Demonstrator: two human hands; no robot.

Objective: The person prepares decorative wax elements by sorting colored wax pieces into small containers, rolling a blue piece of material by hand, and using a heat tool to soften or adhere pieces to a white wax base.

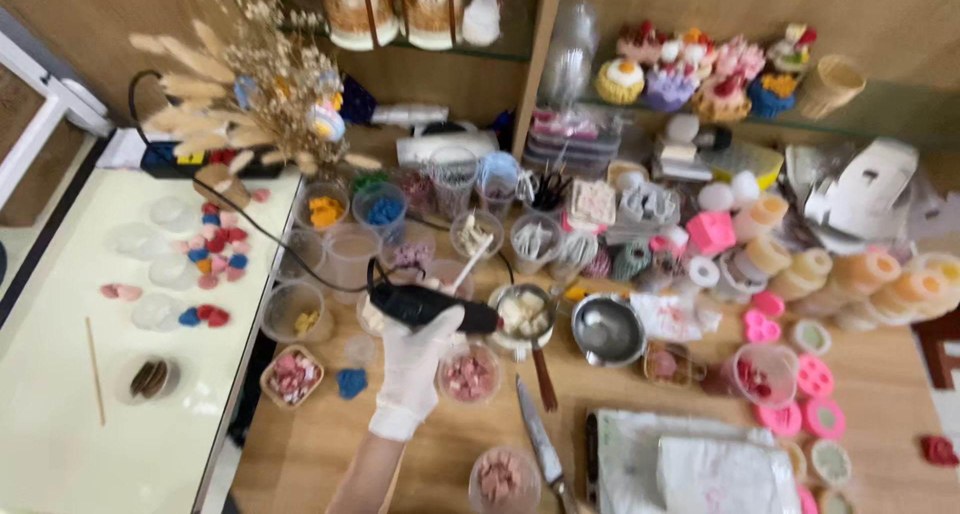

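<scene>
Cluttered wooden bench [330, 454] is filling the frame, white tray [60, 414] lying at left, while at centre a gloved hand [418, 366], which hand I cannot tell, is clamping a black heat tool [425, 304] beside a small metal pot [524, 314].

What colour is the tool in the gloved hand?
Black tool, held by the white-gloved hand; head view.

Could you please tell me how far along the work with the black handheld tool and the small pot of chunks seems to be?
Done: red, pink and blue heart shapes lie finished on the white table. In hand: a gloved hand, which side I cannot tell, holds the black corded tool against the small metal pot, whose pale chunks look solid. Left: the cups of pink chunks and the pink moulds look unused.
</scene>
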